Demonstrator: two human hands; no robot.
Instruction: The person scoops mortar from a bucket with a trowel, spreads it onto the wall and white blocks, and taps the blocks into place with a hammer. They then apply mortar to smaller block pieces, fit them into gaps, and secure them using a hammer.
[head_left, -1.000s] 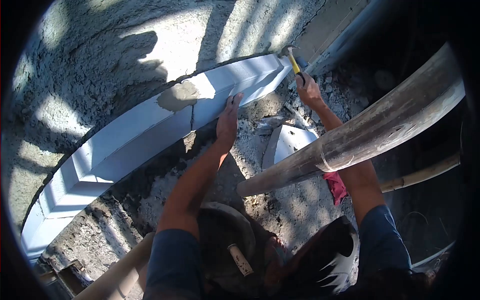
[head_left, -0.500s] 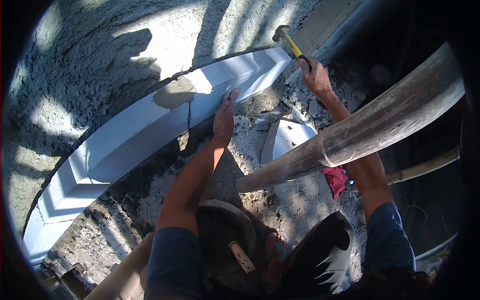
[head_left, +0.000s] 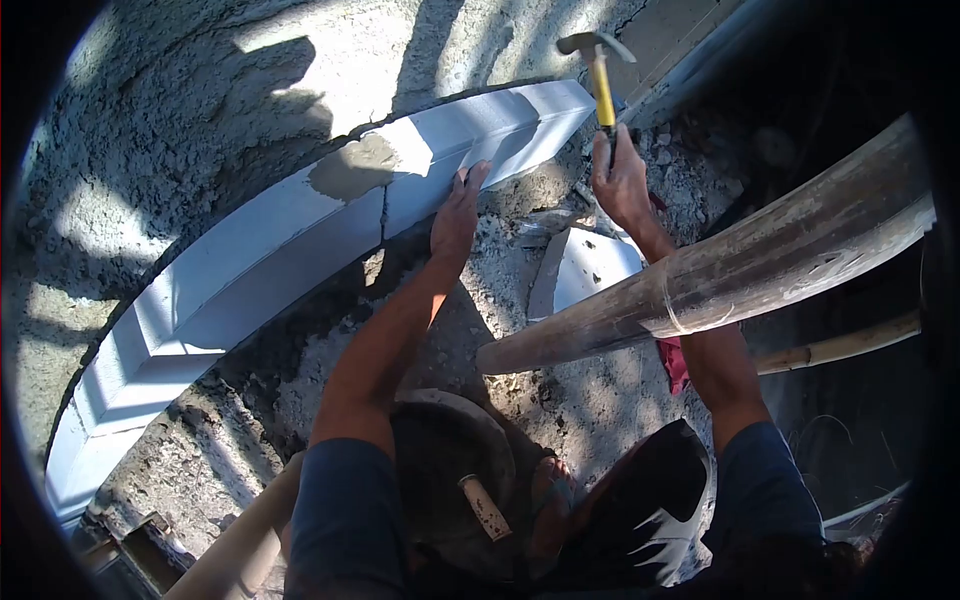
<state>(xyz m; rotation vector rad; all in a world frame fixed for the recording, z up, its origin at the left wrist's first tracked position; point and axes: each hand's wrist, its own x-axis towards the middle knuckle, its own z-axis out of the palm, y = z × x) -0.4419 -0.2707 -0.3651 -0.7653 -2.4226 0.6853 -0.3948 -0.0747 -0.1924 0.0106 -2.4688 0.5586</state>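
Observation:
A curved white molded block (head_left: pixel 285 250) runs along the foot of the rough wall, with a joint crossing it near the middle. Grey mortar (head_left: pixel 355 168) is smeared over its top at that joint. My left hand (head_left: pixel 457 220) rests on the block's front side just right of the joint, fingers stretched out and holding nothing. In my right hand (head_left: pixel 622 188) is a claw hammer (head_left: pixel 602 85), gripped by its black and yellow handle. The hammer's head is raised beside the block's right end, apart from it.
A thick bamboo pole (head_left: pixel 740 265) slants across my right forearm. Behind it lie a loose white block piece (head_left: pixel 580 265) and a red cloth (head_left: pixel 675 366). Below stands a dark round tub (head_left: pixel 455 405) with a worn handle (head_left: pixel 484 507) in it. Rubble covers the ground.
My right hand and the hammer have shifted slightly, and the hammer now points more upright with its head higher. My left hand stays on the block. The view has moved a little.

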